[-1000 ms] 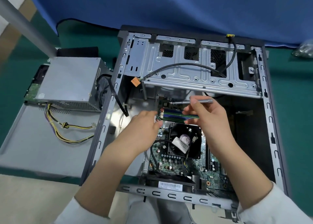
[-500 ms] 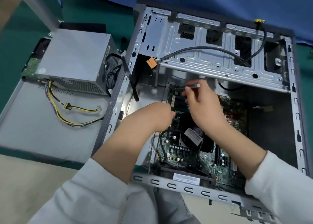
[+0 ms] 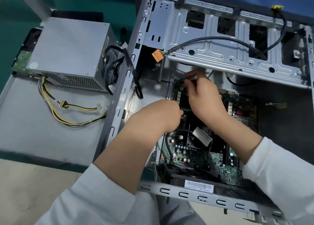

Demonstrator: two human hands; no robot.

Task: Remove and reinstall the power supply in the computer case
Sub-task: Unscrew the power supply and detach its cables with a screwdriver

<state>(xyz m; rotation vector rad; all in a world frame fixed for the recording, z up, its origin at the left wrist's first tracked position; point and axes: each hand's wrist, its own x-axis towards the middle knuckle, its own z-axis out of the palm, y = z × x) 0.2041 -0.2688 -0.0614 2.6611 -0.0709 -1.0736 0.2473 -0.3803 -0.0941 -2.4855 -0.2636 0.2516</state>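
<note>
Head view of an open computer case (image 3: 210, 196) lying on its side, filling the centre and right of the frame. Inside it sit a green motherboard (image 3: 219, 162) and a black CPU fan (image 3: 200, 128) crossed by a white tag whose print is too blurred to read. A white barcode label (image 3: 198, 186) at the lower rim carries lines of text too small to read. An orange connector (image 3: 158, 55) hangs from a black cable under the drive cage (image 3: 220, 46) at upper centre.

The power supply (image 3: 68, 54), a grey metal box, stands outside the case at upper left on a grey side panel (image 3: 34, 131), its yellow and black wire bundle (image 3: 68, 112) trailing across the panel.

The right hand (image 3: 203, 97) pinches a slim silver tool (image 3: 191, 76) above the board's upper edge. The left hand (image 3: 163, 112) reaches in with fingers curled beside the fan; whether it holds anything cannot be told. White sleeves cover both forearms.
</note>
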